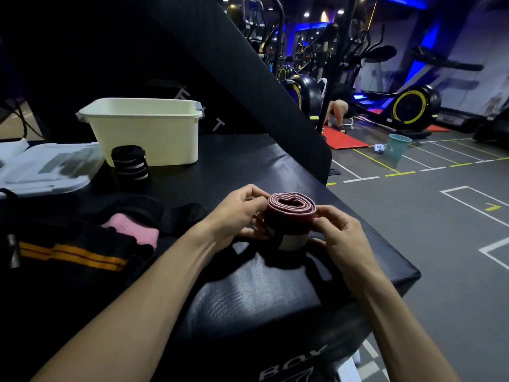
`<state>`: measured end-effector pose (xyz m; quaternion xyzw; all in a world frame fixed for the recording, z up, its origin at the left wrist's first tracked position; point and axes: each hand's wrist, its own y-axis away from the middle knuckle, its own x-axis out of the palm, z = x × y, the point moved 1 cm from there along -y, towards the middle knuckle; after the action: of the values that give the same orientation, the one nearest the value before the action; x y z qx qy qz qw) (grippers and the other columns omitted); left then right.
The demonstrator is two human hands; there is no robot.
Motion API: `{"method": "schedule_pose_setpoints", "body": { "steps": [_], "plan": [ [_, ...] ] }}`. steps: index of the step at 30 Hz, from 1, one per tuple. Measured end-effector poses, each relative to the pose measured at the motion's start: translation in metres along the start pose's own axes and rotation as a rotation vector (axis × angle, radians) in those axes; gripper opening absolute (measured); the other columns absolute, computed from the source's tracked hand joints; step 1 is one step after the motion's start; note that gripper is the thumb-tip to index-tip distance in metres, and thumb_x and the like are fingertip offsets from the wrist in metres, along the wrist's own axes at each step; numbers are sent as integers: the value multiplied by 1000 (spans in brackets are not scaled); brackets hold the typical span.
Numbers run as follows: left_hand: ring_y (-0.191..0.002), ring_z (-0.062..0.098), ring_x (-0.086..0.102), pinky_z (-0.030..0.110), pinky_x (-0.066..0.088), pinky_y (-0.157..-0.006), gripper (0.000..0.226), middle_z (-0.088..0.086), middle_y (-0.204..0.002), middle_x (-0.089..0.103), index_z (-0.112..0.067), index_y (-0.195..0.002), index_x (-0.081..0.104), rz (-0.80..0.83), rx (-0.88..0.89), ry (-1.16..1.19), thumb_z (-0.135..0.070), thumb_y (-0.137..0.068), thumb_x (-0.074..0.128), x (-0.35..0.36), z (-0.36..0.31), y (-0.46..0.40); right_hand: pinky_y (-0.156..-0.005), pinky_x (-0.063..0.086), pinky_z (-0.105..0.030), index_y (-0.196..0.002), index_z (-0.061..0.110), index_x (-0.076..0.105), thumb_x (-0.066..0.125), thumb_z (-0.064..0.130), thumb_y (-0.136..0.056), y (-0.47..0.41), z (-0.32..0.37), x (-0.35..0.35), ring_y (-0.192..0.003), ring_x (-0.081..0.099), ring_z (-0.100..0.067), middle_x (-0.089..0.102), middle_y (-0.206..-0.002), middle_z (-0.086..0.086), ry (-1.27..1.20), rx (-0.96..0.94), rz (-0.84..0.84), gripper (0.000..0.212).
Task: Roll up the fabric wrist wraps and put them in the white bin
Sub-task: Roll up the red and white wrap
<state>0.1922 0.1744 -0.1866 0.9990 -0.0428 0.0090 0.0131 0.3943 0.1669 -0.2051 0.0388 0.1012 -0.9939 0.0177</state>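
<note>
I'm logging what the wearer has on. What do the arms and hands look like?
Both forearms are bare, with no sleeve in view. The left hand and right hand wear no gloves, and no rings, watch or wristband can be seen.

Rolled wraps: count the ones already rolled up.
2. A dark red roll is held upright between the left hand and right hand; a black striped roll stands before the white bin. The bin's inside is hidden.
</note>
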Motion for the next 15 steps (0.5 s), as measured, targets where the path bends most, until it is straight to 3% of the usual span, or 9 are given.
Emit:
{"method": "schedule_pose_setpoints", "body": {
  "steps": [2, 5, 8, 11, 13, 15],
  "plan": [
    [-55, 17, 55, 34, 59, -57, 4, 5, -74, 58, -13, -100, 60, -8, -40, 33, -10, -98, 60, -4, 1, -2, -80, 53, -31, -111, 28, 74, 59, 4, -96, 1, -1, 3, -94, 67, -9, 77, -101, 11, 5, -2, 102, 32],
    [-58, 18, 57, 34, 58, -58, 11, 7, -80, 57, -15, -104, 56, 7, -64, 72, -6, -98, 54, -5, 2, -3, -95, 51, -18, -139, 30, 56, 73, 7, -90, 6, -1, 9, -110, 66, 0, 72, -117, 18, 174, -132, 262, 56],
    [-64, 19, 60, 36, 58, -65, 15, 10, -89, 58, -13, -112, 55, 84, -58, 94, -7, -98, 57, -6, 1, -2, -96, 56, -32, -138, 27, 56, 82, 14, -80, 4, -3, 11, -108, 69, -8, 72, -119, 12, 196, -233, 135, 66],
    [-72, 18, 65, 35, 58, -69, 21, 8, -93, 60, -13, -117, 57, 144, -24, 68, -8, -97, 59, -11, -1, -2, -88, 59, -32, -138, 28, 58, 82, 28, -74, 5, 3, 9, -100, 73, -15, 74, -115, 2, 100, -249, 11, 68],
    [-86, 18, 67, 36, 59, -75, 40, 9, -111, 61, -17, -125, 57, 178, 35, 34, -8, -87, 66, -17, -2, -2, -86, 61, -37, -132, 27, 63, 82, 33, -73, 6, 9, 9, -94, 73, -13, 75, -109, 2, 71, -263, -71, 62],
    [-104, 21, 67, 43, 59, -90, 68, 6, -137, 54, -31, -141, 51, 280, 98, -18, -8, -81, 73, -21, -2, 0, -86, 61, -44, -125, 28, 67, 83, 37, -73, 8, 11, 9, -91, 72, -10, 75, -104, 4, 93, -270, -103, 54]
  ]
}}
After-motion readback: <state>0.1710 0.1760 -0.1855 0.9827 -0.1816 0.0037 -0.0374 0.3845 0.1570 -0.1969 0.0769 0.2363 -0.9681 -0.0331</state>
